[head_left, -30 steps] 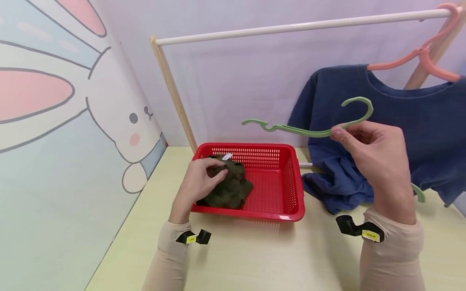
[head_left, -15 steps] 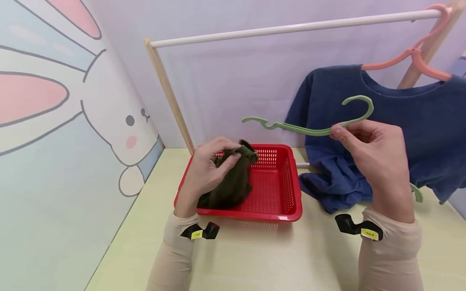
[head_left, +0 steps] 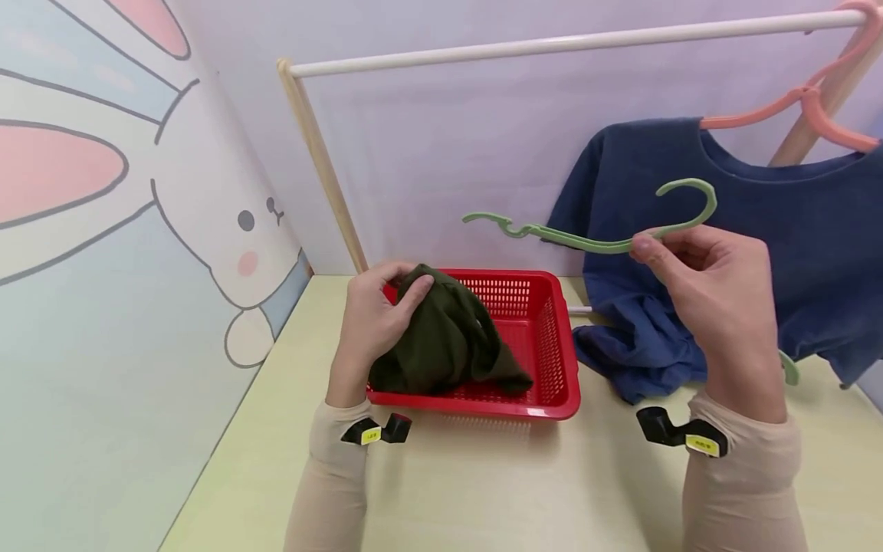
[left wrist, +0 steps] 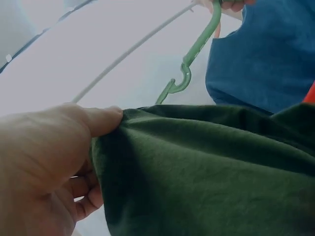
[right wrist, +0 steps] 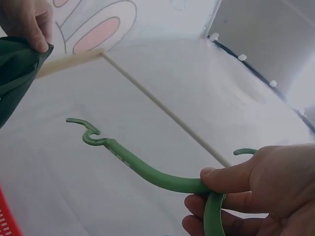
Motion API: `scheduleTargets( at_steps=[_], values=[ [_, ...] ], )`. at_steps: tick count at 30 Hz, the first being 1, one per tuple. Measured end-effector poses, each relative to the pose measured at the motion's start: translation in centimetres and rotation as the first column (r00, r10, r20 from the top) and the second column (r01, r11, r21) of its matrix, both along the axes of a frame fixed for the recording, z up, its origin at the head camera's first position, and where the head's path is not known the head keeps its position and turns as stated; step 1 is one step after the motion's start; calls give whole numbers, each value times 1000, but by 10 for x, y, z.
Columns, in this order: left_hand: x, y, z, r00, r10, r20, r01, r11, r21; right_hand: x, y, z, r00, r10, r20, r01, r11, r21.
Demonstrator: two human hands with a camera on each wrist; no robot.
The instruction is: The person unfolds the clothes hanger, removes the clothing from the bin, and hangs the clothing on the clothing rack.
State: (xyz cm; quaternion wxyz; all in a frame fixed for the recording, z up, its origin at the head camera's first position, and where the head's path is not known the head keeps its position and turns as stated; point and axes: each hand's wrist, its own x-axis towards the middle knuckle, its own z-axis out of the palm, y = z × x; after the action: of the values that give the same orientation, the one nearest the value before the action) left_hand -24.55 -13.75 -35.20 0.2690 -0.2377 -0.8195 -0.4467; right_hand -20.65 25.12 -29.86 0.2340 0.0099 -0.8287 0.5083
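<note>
My left hand (head_left: 375, 318) pinches the upper edge of a dark green garment (head_left: 451, 337) between thumb and fingers. The cloth hangs down into a red plastic basket (head_left: 566, 383), part of it draped along the front side. In the left wrist view the pinched corner of the green cloth (left wrist: 206, 167) is close to the camera, and its lower folds are out of sight. My right hand (head_left: 724, 291) holds a green hanger (head_left: 586, 244) near its hook, raised in the air right of the basket. The hanger (right wrist: 157, 177) carries no clothing.
A white rail (head_left: 517, 50) on wooden legs stands behind the basket. At the right, a navy shirt (head_left: 690, 207) hangs from a pink hanger (head_left: 759, 113). Crumpled blue cloth (head_left: 638, 345) lies on the pale table (head_left: 483, 491) beside the basket. A rabbit-painted wall (head_left: 103, 345) bounds the left.
My left hand has taken hold of the green garment and lifted it, so that the bunched cloth has spread out rightward within the basket. The right hand and green hanger have hardly moved.
</note>
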Motion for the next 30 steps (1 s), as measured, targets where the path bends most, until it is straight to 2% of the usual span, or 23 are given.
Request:
scheduleTargets(
  at_steps=[7,11,13,16,20,22,27,30],
  values=[
    [-2,-5,3,999,8,31,-7,1000,-28,-2,-8,2,997,1,-78,-4,999,-38],
    [0,-8,2,998,29,47,-27,999,-38,-2,-19,2,994,31,-109,-40,995,-89],
    [1,-10,2,998,41,50,-38,998,-45,-2,-27,4,988,66,-141,-87,985,-152],
    [0,-11,0,998,50,48,-48,998,-50,-4,-41,10,962,156,-226,-217,935,-279],
    [-2,-11,-1,998,47,32,-45,998,-54,-7,-64,21,901,292,-322,-405,832,-379],
    [-3,-10,-2,999,42,28,-40,997,-58,-6,-77,27,882,333,-333,-448,810,-379],
    [-4,-8,-2,999,39,34,-37,997,-62,-4,-104,36,859,390,-333,-498,789,-361],
    [-3,-7,-1,998,44,40,-41,997,-62,-5,-118,37,832,420,-362,-542,755,-369]
  ],
)
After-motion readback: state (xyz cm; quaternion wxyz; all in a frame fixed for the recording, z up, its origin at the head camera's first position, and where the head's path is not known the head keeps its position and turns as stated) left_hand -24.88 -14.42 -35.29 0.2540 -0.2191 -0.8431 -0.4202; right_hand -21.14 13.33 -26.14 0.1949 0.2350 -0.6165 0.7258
